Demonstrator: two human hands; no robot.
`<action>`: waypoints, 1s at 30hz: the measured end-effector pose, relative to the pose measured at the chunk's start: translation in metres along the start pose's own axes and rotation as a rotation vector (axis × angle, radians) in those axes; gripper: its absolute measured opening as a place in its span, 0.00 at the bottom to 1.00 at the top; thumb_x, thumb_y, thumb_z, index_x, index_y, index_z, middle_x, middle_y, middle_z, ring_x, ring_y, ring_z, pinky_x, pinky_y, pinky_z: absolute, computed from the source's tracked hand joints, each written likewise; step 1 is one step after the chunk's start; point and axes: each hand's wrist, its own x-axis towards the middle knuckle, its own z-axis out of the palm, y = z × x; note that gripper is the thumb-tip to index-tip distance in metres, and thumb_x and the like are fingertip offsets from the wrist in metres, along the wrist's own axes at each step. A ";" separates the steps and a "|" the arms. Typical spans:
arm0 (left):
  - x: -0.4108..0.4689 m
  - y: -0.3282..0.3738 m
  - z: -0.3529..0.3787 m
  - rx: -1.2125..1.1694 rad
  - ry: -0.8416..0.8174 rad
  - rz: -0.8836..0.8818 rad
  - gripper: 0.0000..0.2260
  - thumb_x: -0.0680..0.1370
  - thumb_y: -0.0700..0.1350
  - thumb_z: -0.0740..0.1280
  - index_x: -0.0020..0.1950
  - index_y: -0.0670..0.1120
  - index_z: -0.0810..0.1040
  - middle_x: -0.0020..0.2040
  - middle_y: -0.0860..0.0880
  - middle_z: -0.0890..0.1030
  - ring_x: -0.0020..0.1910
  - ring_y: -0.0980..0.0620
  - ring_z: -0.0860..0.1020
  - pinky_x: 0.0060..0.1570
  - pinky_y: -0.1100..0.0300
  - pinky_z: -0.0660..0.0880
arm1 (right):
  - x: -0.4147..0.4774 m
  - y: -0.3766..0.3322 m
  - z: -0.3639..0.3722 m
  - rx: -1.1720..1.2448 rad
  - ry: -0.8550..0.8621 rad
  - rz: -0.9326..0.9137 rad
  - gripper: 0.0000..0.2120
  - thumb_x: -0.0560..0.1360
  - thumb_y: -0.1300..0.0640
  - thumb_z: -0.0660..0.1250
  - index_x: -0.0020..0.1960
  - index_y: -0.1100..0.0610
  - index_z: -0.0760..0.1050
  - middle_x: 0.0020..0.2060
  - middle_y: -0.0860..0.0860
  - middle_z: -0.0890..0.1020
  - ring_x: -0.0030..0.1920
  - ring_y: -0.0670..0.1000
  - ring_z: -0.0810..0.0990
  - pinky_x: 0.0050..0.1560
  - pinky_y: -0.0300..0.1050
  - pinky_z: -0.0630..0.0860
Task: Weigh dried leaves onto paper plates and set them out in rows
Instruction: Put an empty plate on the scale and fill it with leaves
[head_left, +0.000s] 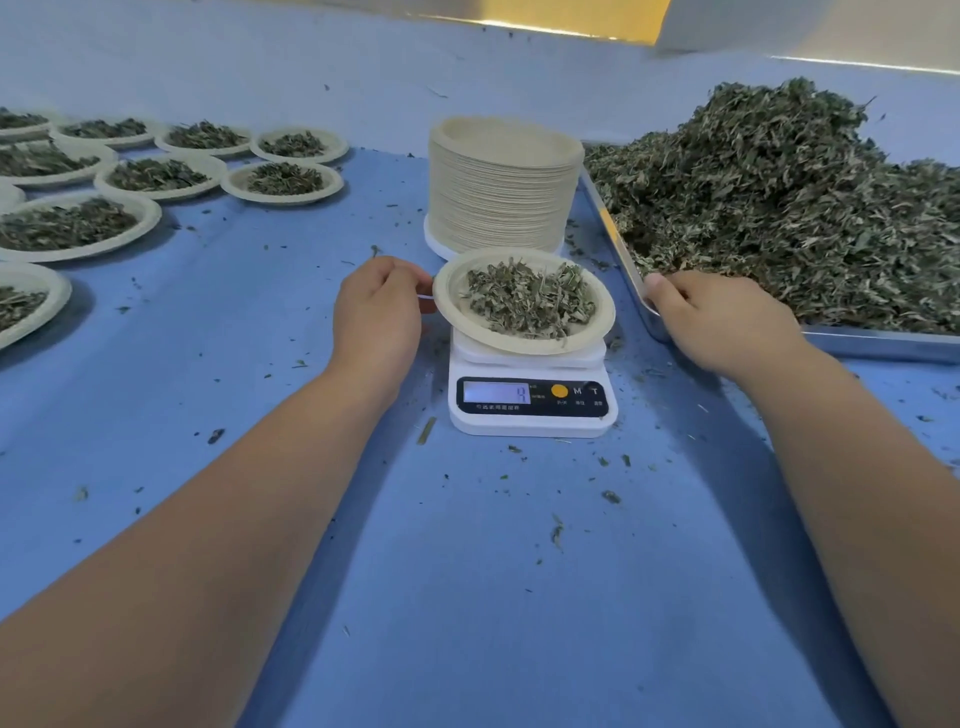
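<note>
The scale (532, 410) bears buttons marked M and T; display digits blurred.

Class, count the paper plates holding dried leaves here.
10 plates: one on the scale, nine set out at the left: four in the back row, three next, then two nearer. More may be cut off there.

The plates (503, 171) are matt paper. The tray (878, 343) is shiny metal. The scale (532, 415) is smooth white plastic. The leaves (779, 208) look dry and rough.
</note>
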 end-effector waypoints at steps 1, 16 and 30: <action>0.001 0.000 -0.001 0.001 -0.002 0.003 0.11 0.78 0.40 0.59 0.40 0.47 0.79 0.40 0.52 0.85 0.37 0.58 0.84 0.44 0.54 0.77 | 0.000 -0.001 0.002 -0.009 0.001 -0.021 0.28 0.82 0.34 0.46 0.46 0.51 0.75 0.39 0.52 0.78 0.42 0.57 0.75 0.39 0.49 0.68; 0.002 -0.003 -0.001 -0.010 -0.015 0.011 0.13 0.76 0.40 0.58 0.38 0.48 0.80 0.39 0.51 0.85 0.37 0.55 0.84 0.35 0.58 0.76 | 0.003 -0.002 0.005 0.231 0.306 -0.110 0.15 0.84 0.46 0.57 0.47 0.54 0.75 0.31 0.48 0.74 0.35 0.56 0.73 0.36 0.49 0.67; 0.003 -0.003 -0.001 -0.013 0.010 0.002 0.12 0.77 0.40 0.59 0.40 0.47 0.80 0.40 0.51 0.86 0.37 0.57 0.84 0.39 0.57 0.77 | 0.037 -0.008 -0.012 0.187 0.239 -0.068 0.17 0.83 0.45 0.62 0.45 0.57 0.77 0.31 0.52 0.77 0.37 0.55 0.75 0.44 0.46 0.67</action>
